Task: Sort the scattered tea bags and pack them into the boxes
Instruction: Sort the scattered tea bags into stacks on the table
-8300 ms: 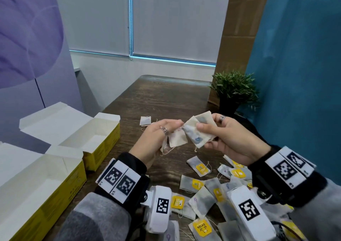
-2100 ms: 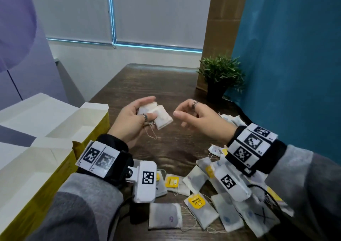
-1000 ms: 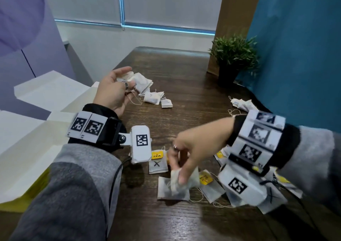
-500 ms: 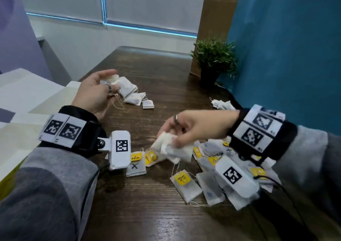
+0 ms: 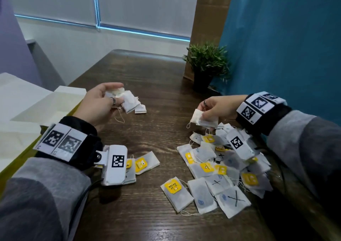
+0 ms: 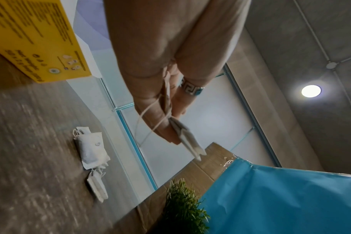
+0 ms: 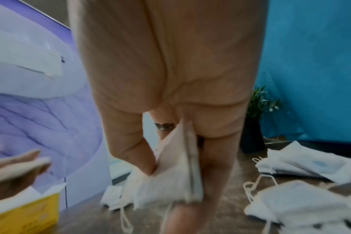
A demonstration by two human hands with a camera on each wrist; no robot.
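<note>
A: Bags first: where do they lie against the hands?

B: The big loose pile of tea bags [image 5: 221,167] sits on the wooden table [image 5: 147,78] at the person's right, directly below the right hand [image 5: 217,107]. That hand is by far the nearer one to it. The left hand [image 5: 100,100] is well apart, across the table, beside the open yellow box [image 5: 55,104].

A: And the right hand itself?

B: Fingers and thumb curled, pinching a couple of plain white tea bags [image 5: 203,119] just above the pile. Their long sides run roughly across, towards the left hand, with a string loop dangling from the near corner. The right wrist view is blurred, but shows the bags flat between thumb and fingers.

A: The left?

B: It grips its own small stack of white bags [image 5: 127,100], thumb on top. In the left wrist view the stack's edge sticks out past the fingertips [image 6: 170,136], strings trailing. A few more white bags [image 5: 140,108] lie on the table right by it.

A: So the next move?

B: My guess is a hand-over leftwards: the right hand's bags have to cross the bare stretch of table to join the left stack, which is the one close to the box. The loose strings could snag on the pile.
</note>
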